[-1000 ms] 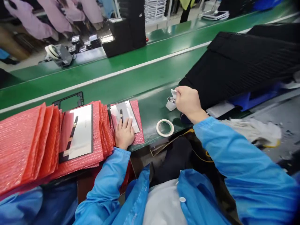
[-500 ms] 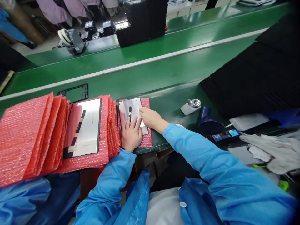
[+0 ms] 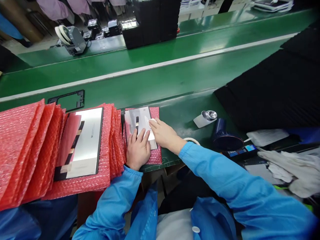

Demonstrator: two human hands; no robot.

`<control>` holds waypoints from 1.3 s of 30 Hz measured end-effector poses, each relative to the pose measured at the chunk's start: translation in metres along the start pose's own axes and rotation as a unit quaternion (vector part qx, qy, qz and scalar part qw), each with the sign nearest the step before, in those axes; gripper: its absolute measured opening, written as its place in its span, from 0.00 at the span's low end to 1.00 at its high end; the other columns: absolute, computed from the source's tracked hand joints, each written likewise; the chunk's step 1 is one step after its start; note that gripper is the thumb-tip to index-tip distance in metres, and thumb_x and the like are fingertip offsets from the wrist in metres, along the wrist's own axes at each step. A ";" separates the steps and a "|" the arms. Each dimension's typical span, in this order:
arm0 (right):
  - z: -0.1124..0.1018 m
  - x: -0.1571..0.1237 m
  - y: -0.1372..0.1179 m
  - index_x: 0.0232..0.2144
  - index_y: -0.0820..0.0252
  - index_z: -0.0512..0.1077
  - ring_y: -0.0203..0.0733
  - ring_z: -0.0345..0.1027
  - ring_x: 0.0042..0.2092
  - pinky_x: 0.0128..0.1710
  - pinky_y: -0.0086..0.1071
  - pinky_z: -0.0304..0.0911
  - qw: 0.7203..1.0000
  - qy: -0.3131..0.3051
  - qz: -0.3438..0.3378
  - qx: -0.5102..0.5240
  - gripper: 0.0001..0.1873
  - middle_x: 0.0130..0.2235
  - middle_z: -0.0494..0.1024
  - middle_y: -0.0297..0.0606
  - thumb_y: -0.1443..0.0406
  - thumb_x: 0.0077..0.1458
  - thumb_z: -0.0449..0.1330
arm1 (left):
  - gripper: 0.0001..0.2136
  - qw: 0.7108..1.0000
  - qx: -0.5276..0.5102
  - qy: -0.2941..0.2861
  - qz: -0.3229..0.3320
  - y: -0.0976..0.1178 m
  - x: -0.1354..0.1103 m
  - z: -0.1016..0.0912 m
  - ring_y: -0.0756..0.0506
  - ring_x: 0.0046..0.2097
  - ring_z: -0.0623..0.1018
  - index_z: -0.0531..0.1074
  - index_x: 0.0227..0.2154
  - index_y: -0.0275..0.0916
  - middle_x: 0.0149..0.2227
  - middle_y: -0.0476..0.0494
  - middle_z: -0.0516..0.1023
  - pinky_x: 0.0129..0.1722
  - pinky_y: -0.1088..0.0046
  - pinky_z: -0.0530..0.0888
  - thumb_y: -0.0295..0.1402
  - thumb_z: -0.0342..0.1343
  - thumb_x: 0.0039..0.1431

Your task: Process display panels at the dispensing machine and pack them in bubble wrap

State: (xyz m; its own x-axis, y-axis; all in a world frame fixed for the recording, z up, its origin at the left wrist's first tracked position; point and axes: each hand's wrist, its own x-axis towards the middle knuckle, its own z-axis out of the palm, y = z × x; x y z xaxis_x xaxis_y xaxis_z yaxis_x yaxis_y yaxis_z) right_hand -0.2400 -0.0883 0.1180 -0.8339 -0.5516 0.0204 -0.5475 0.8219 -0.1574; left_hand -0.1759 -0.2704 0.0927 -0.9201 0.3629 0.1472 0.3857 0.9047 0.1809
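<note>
A silver-backed display panel point(image 3: 144, 115) with a dark flex strip lies on a red bubble-wrap bag point(image 3: 157, 157) in front of me. My left hand point(image 3: 138, 150) rests on the panel's lower left part, fingers spread. At the panel's right side, my right hand point(image 3: 165, 135) has its fingers closed on a small white wipe point(image 3: 153, 120), pressed to the silver surface. The wipe is mostly covered by the fingers. To the left, a larger silver panel point(image 3: 91, 138) lies on a pile of red bubble-wrap bags point(image 3: 21, 133).
Right of my hands stand a white dispenser with a metal top point(image 3: 205, 119) and a dark blue round-based object point(image 3: 227, 141). White gloves point(image 3: 297, 166) lie farther right. A black frame point(image 3: 81, 96) sits behind the bags. A large black stack point(image 3: 272, 86) fills the right.
The view has shifted slightly, and the bags appear farther left. My right hand stays at the panel's right side, with the white wipe now showing at its fingertips. My left hand remains flat.
</note>
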 end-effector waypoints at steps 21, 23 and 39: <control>0.007 0.011 -0.005 0.66 0.70 0.70 0.61 0.57 0.70 0.66 0.47 0.62 0.998 0.031 0.057 -0.019 0.25 0.70 0.67 0.50 0.68 0.71 0.50 | 0.25 0.999 0.032 0.002 0.007 -0.010 -0.003 0.000 0.28 0.75 0.60 0.68 0.71 0.46 0.73 0.49 0.66 0.73 0.44 0.61 0.34 0.49 0.74; 0.004 0.001 -0.010 0.66 0.71 0.70 0.59 0.58 0.70 0.65 0.46 0.62 0.998 0.040 0.056 -0.014 0.25 0.69 0.68 0.51 0.69 0.71 0.49 | 0.25 0.999 0.031 -0.002 0.010 -0.009 -0.003 -0.002 0.28 0.75 0.61 0.69 0.71 0.46 0.73 0.49 0.66 0.73 0.43 0.61 0.34 0.49 0.73; 0.001 0.014 -0.010 0.66 0.70 0.70 0.59 0.59 0.69 0.65 0.47 0.63 0.998 0.023 0.067 -0.001 0.26 0.69 0.68 0.48 0.68 0.73 0.45 | 0.26 0.999 0.021 -0.003 0.026 -0.028 -0.001 0.005 0.29 0.77 0.56 0.66 0.72 0.45 0.75 0.47 0.63 0.76 0.45 0.55 0.35 0.49 0.73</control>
State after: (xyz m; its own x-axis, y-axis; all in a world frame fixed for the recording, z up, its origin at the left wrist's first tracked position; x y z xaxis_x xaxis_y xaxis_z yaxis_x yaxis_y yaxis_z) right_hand -0.2463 -0.1044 0.1188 -0.9017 -0.4301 0.0442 -0.4314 0.8879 -0.1595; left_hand -0.1867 -0.2951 0.0827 -0.8991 0.4112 0.1504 0.4305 0.8929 0.1323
